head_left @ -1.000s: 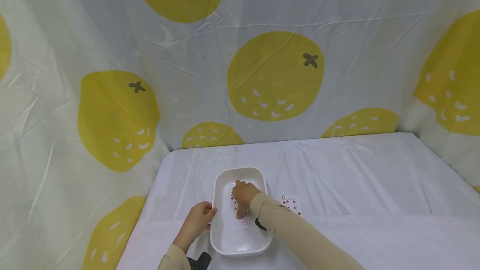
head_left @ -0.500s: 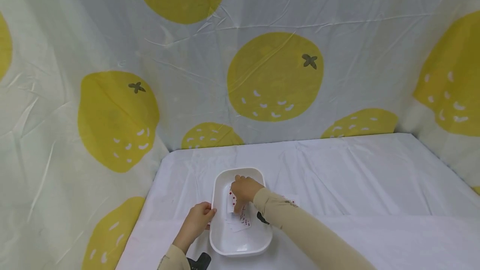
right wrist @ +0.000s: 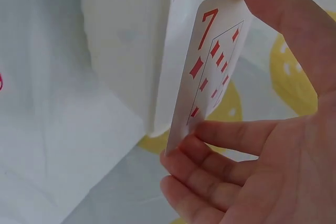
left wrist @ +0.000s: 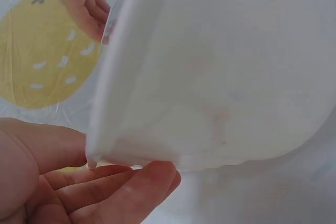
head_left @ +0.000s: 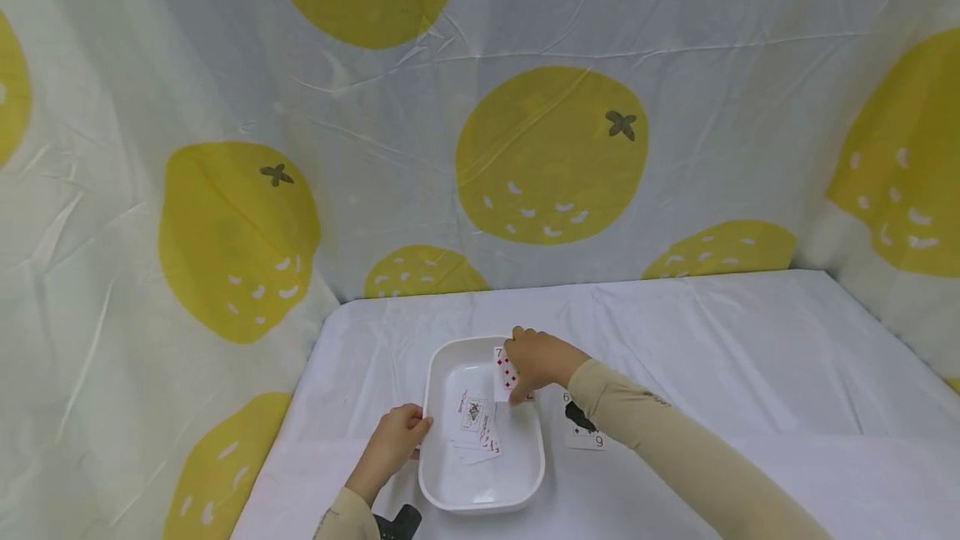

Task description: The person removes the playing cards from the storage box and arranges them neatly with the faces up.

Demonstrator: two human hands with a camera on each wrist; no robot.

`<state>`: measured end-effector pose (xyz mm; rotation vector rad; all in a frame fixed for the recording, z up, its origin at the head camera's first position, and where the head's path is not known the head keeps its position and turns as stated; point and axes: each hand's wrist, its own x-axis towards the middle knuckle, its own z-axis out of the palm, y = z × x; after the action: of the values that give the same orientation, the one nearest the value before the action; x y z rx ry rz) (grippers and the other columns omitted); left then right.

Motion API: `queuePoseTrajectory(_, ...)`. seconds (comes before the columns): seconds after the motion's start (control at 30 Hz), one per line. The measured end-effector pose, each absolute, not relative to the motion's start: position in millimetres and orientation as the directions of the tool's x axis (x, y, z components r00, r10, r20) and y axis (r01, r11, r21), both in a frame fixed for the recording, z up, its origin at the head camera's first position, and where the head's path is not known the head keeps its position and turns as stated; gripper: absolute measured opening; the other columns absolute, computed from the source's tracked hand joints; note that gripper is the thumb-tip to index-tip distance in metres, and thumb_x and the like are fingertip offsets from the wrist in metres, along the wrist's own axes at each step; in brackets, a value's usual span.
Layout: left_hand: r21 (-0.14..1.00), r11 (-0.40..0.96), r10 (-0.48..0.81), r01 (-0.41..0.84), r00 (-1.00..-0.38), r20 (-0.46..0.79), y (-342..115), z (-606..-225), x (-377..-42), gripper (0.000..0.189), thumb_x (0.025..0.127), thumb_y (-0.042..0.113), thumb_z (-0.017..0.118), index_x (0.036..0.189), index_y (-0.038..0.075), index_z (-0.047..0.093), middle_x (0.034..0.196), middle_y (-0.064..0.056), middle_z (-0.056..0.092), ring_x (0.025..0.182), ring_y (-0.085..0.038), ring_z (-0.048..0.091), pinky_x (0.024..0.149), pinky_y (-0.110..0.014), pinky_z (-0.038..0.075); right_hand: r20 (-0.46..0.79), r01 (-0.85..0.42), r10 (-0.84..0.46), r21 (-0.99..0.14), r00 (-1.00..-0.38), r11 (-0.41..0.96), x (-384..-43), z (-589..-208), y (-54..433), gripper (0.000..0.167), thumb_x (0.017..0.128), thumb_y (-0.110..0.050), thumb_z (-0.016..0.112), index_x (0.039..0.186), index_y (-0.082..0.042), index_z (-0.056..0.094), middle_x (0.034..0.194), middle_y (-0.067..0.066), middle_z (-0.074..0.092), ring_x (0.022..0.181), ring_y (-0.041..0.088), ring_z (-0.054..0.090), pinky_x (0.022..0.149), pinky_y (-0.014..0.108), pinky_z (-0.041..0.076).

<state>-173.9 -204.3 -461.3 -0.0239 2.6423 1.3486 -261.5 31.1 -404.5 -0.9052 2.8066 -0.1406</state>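
Observation:
My left hand (head_left: 393, 442) pinches the left rim of a white plastic tray (head_left: 480, 494) between thumb and fingers. The left wrist view shows this grip on the tray's side. Above the tray's far right edge, my right hand (head_left: 542, 359) holds a seven of diamonds (head_left: 504, 375). In the right wrist view, thumb and fingertips hold the seven (right wrist: 210, 72) by opposite edges, its face turned to the camera. Several overlapping cards lie inside the tray, with a joker (head_left: 473, 413) on top.
On the white-covered table (head_left: 720, 357), just right of the tray, lies a playing card (head_left: 581, 442) partly hidden by the black device on my right wrist. A hanging cloth (head_left: 697, 148) printed with yellow lemons rises behind and along both sides.
My right hand has lifted the seven of diamonds from the tray's middle and moved it right and away, uncovering the joker. The left hand has stayed on the rim.

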Motion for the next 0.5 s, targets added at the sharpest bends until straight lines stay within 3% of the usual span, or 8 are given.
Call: queuePoseTrajectory(0.5,0.781,0.619,0.049,-0.086,-0.988,-0.148,-204.6,-459.7,-173.4,0.021,0.088,0.012,0.056,0.096,-0.008,0.057,0.079,-0.010,0.060,0.067,-0.018,0.059,0.052,-0.026,0.053,-0.176,-0.526,-0.560,-0.203,-0.810,0.826,-257.8,-419.8,111.1,0.072,0.061,-0.035,0.080,0.111,0.008,0.051,0.096,0.012,0.045,0.082,0.023,0.045,0.076,0.038,0.046)
